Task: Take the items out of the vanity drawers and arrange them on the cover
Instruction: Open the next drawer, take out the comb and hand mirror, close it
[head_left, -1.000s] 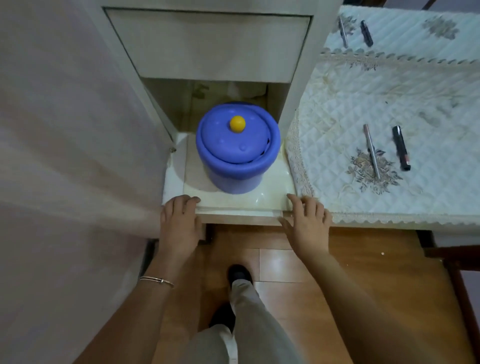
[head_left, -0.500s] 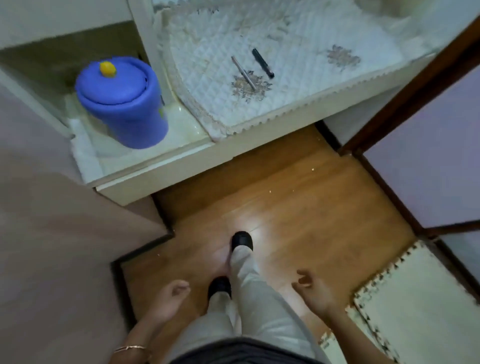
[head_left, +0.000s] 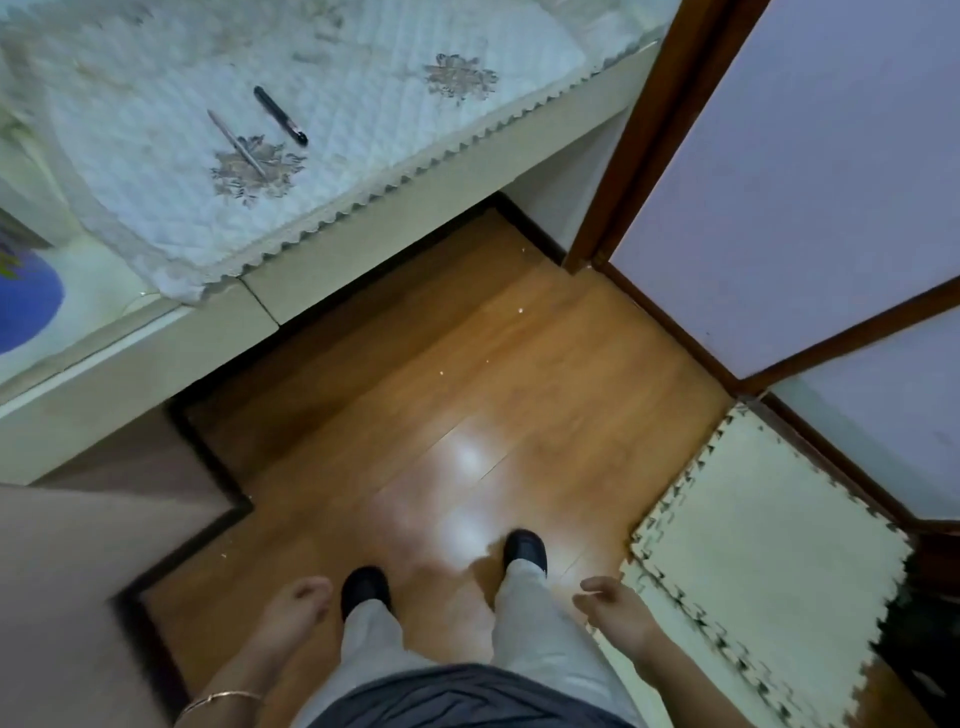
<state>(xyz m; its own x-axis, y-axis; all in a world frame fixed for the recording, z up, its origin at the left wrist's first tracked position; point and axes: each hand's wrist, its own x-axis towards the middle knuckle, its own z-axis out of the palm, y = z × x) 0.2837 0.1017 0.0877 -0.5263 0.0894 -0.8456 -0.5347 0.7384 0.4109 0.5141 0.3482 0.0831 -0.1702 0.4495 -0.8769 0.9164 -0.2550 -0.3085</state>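
Now stands back from the vanity, having let go of the drawer lip gripped a second ago. Lets the left hand (head_left: 298, 605) hang at 7 o'clock beside the trouser leg, fingers loosely curled, holding nothing and touching nothing; wears a thin bracelet (head_left: 223, 697) on that wrist. Carries the right hand (head_left: 615, 610) at 5 o'clock, likewise slack and empty, fingers half bent, clear of the leg. Plants both black shoes (head_left: 365, 587) on the wooden floor (head_left: 415, 389) just ahead of the hands. Faces further right than before: brings a foam mat (head_left: 769, 545) into view at 4 o'clock and a brown-framed door (head_left: 779, 156) at 2 o'clock. Leaves the blue tub (head_left: 26, 306) in the open drawer (head_left: 104, 312) at 9 o'clock, well apart from both hands and mostly cut off by the frame edge. Shows the quilted cover (head_left: 363, 62) at 11 o'clock on the table (head_left: 415, 182), with a silver stick (head_left: 236, 143) and a black stick (head_left: 280, 115) lying near each other, not touching, placed as before. Points, probably, to a break from the drawer with nothing taken out: tub not yet on the cover, two slim items already laid there. Calls for a step back in and likely a two-handed lift, judging by the tub's bulk
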